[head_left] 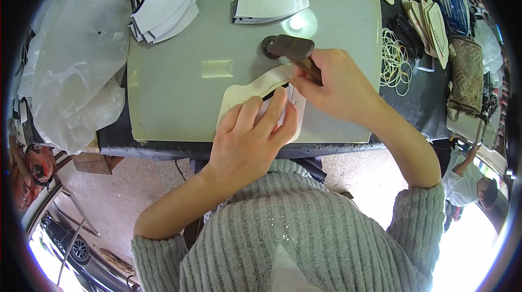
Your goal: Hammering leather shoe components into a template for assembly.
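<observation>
My right hand (340,88) is wrapped round the wooden handle of a hammer (293,47), its dark metal head pointing left above the board. The thumb and fingertips of that hand reach the upper right edge of a cream curved template (239,93). Lying over the template is my left hand (247,137), fingers spread and bent, tips pressing down near its middle. A black-edged pale piece (297,108) shows partly between and beside those fingers; the rest of it is covered. Both work on a smooth grey-green board (174,101) at the table's near edge.
Stacks of white cut pieces with black edges lie at the far left (166,12) and far middle (272,1). Crumpled clear plastic (70,74) covers the left side. Tangled pale cord (396,66) and cream templates (432,28) lie right. Another person (462,180) is at the right rim.
</observation>
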